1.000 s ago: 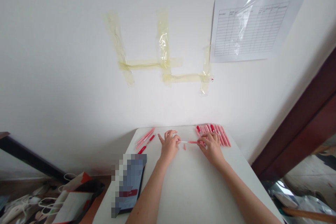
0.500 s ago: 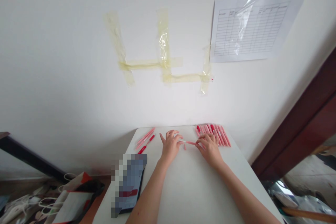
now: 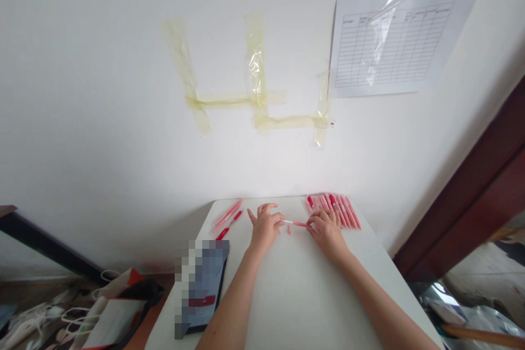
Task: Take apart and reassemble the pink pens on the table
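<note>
Hands sit slightly farther apart, thin pink-and-white plastic tube [image 3: 294, 223] now straighter between them.
Right hand [image 3: 328, 235] has fingers closed on the tube's pink end; left hand [image 3: 266, 228] has fingertips at the white end, thumb spread, grip unclear. Risk: a slipping pinch could flick the tube into the red-and-pink pens [image 3: 336, 210] or knock the small pink fragment [image 3: 289, 229] aside. White table [image 3: 295, 295] also holds a pixelated tablet [image 3: 200, 284]; taped white wall [image 3: 123, 120] and ruled paper form [image 3: 394, 38] above.
</note>
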`<state>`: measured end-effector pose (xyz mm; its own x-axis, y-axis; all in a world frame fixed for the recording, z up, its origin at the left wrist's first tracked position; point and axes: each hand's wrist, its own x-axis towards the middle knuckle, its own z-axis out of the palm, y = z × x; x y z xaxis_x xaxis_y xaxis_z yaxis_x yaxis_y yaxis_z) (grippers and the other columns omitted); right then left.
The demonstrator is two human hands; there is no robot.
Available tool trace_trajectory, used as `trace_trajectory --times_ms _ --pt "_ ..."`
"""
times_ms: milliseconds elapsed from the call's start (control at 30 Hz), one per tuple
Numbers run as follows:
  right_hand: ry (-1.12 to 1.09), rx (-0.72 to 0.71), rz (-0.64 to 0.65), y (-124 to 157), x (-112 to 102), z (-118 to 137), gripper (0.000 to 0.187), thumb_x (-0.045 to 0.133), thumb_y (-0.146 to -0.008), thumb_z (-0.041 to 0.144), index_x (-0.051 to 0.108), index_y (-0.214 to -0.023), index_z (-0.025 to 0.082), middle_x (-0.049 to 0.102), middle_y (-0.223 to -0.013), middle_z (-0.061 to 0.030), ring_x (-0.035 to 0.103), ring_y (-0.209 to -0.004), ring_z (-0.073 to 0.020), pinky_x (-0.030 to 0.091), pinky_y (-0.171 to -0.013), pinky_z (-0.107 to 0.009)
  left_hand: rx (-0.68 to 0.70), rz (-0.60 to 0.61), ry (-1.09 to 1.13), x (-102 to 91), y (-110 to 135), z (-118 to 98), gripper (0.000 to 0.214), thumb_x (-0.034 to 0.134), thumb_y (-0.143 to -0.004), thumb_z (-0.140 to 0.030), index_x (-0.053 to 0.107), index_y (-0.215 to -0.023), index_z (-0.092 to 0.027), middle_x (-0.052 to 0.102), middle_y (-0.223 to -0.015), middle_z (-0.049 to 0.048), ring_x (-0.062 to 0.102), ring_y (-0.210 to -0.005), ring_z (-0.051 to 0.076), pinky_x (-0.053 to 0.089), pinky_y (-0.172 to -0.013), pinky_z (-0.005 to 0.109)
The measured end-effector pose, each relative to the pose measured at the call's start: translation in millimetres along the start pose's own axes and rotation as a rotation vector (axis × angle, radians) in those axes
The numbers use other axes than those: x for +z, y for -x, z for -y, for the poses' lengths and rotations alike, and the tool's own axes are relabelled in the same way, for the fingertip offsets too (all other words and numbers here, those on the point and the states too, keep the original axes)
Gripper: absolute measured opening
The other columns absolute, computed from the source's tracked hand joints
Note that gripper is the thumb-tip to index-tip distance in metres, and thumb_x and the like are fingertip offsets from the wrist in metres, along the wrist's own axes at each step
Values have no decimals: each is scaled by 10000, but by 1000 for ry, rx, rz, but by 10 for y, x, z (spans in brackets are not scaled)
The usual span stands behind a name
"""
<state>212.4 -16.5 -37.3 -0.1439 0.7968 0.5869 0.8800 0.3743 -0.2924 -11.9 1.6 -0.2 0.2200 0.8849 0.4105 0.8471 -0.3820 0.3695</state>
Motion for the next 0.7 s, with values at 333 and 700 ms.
trace_trajectory --times_ms 333,700 --pt "28 -27 31 -13 -66 84 139 554 -902 307 683 -951 288 671 -922 -27 531 -1053 -253 108 -1121 -642 -71 15 25 26 -19 38 82 705 -810 -286 750 -845 -344 556 -1311 10 408 -1294 291 -6 -1109 764" --pt "63 53 18 -23 -113 121 135 554 -899 287 689 -910 277 692 -905 -20 544 -1059 -244 47 -1118 -656 -98 16 -22 49 -25 92 395 685 -824 -268 635 -1184 -422 563 -1328 26 424 -1276 299 58 -1069 796"
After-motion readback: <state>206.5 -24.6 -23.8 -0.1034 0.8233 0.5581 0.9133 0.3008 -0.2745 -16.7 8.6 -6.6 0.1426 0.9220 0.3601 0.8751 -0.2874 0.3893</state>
